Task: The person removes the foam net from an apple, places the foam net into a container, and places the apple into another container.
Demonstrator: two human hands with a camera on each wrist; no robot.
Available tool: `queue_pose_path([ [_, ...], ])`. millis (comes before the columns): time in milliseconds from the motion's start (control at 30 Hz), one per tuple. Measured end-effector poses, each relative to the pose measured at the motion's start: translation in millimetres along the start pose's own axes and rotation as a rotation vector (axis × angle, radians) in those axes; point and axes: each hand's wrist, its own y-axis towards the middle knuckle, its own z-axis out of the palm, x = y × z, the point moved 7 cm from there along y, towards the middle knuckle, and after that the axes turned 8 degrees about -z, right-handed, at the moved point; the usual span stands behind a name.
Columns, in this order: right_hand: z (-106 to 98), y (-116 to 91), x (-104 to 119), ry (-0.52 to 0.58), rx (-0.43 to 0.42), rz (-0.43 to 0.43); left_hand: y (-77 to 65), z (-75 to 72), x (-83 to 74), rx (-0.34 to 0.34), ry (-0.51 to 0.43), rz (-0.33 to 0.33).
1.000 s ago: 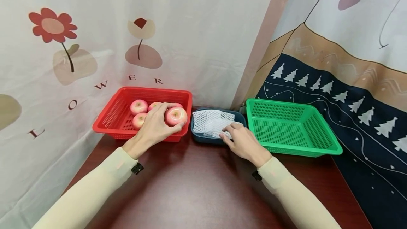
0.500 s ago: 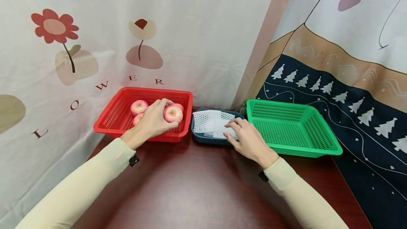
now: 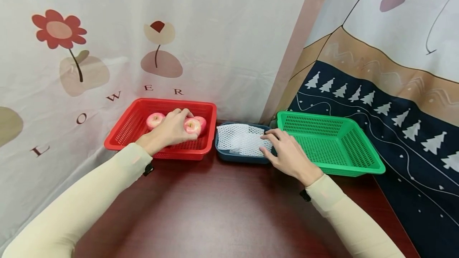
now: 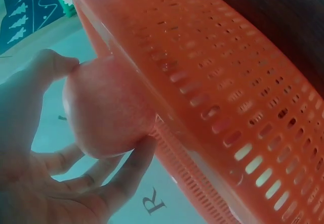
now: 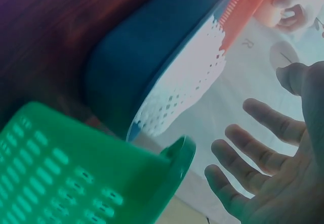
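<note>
My left hand (image 3: 171,127) grips a pink-red apple (image 3: 192,126) between thumb and fingers over the right part of the red basket (image 3: 123,140). In the left wrist view the apple (image 4: 104,107) overlaps the basket's rim (image 4: 147,100). Other apples lie in the basket: one apple (image 3: 155,120) at the left, another apple (image 3: 202,122) just behind the held one. My right hand (image 3: 290,156) hovers at the right end of the dark blue tray (image 3: 224,155), fingers spread and holding nothing. White foam fruit nets (image 3: 236,138) lie stacked in that tray.
A green basket (image 3: 369,168) stands right of the blue tray, close to my right hand. All three containers sit in a row at the back of the dark red-brown table (image 3: 222,210). Printed curtains (image 3: 229,43) hang behind them.
My left hand has moved left and slightly back with the apple, deeper over the red basket. My right hand has shifted right, away from the middle of the foam nets.
</note>
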Motion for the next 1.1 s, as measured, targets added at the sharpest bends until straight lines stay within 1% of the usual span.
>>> queue_pose_path([
  [167, -5, -2, -10, -0.01, -0.011, 0.015, 5.8, 0.4, 4.1, 0.032, 0.03, -0.015],
  [367, -10, -7, -20, -0.015, -0.013, 0.032, 14.8, 5.8, 12.8, 0.087, 0.054, -0.043],
  [533, -16, -9, -29, -0.007, -0.027, 0.057, 21.6, 9.7, 18.9, 0.118, 0.089, -0.032],
  [700, -23, -13, -39, -0.012, -0.031, 0.076, 26.5, 14.6, 23.5, 0.165, 0.121, -0.022],
  [800, -27, -16, -46, -0.008, -0.027, 0.092, 27.2, 16.4, 23.3, 0.206, 0.129, -0.011],
  [933, -30, -20, -55, -0.006, -0.015, 0.117, 27.5, 18.8, 23.9, 0.264, 0.137, -0.016],
  [1100, -33, -23, -62, -0.006, -0.003, 0.143, 28.4, 22.2, 23.5, 0.305, 0.176, -0.005],
])
